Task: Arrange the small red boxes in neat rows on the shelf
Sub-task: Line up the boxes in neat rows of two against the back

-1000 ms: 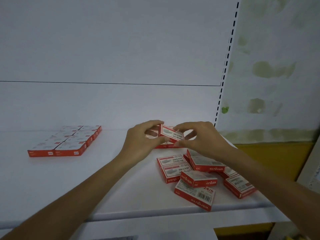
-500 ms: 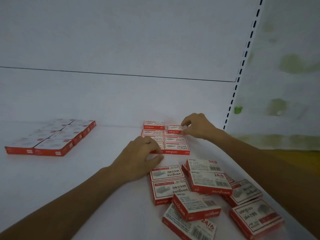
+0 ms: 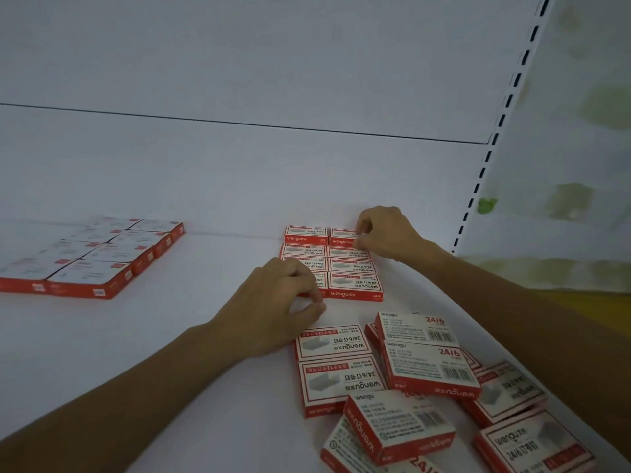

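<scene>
The right hand (image 3: 386,233) is pinching the back-right box (image 3: 342,235) of the neat block (image 3: 355,283); the left hand (image 3: 280,302) is curling over its front-left box (image 3: 321,283), gripping or not I cannot tell; loose boxes (image 3: 426,377) are lying before the block.

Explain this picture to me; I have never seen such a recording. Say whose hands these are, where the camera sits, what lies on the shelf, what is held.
No machine here: a person works with bare hands, and one camera worn on the head looks down at them. On the white shelf lie a tidy block of red boxes in the middle, a second tidy block far left, and a loose pile near right. The right hand pinches the back-right box of the middle block. The left hand covers its near-left corner, fingers curled; whether it grips is unclear.
</scene>
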